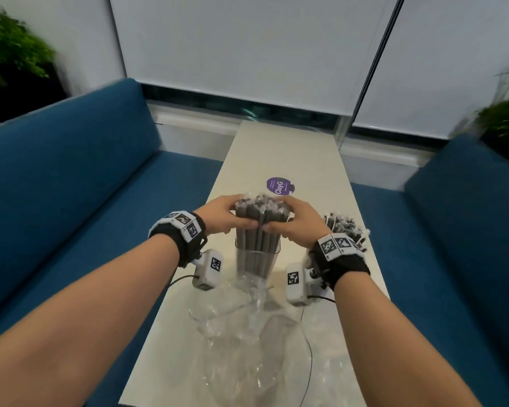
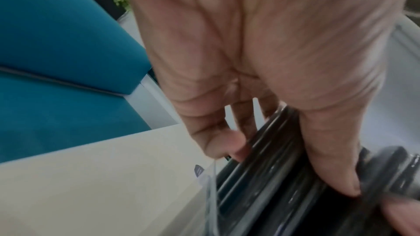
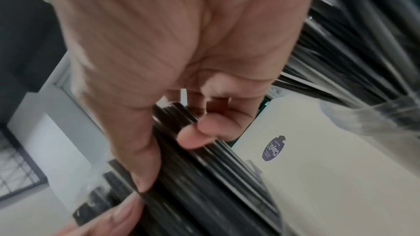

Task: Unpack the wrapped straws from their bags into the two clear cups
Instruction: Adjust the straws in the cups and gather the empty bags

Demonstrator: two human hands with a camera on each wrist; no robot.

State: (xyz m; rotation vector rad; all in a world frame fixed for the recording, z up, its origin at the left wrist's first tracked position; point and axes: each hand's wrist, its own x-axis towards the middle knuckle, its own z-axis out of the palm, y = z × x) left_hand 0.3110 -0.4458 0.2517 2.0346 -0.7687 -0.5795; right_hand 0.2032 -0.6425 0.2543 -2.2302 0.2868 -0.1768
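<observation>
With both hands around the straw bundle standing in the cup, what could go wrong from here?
1. The clear cup is tall and narrow, and both the left hand and right hand grip the straw bundle near its top; a sideways push may tip it.
2. The empty bags lie crumpled just in front and could snag the wrists.

1. Looks like a café or lounge booth: blue upholstered benches (image 1: 80, 160) face each other across a narrow cream tabletop (image 1: 291, 154).
2. A purple branded sticker (image 1: 279, 185) on it.
3. Roller blinds (image 1: 232, 48), potted greenery (image 1: 9, 51).
</observation>
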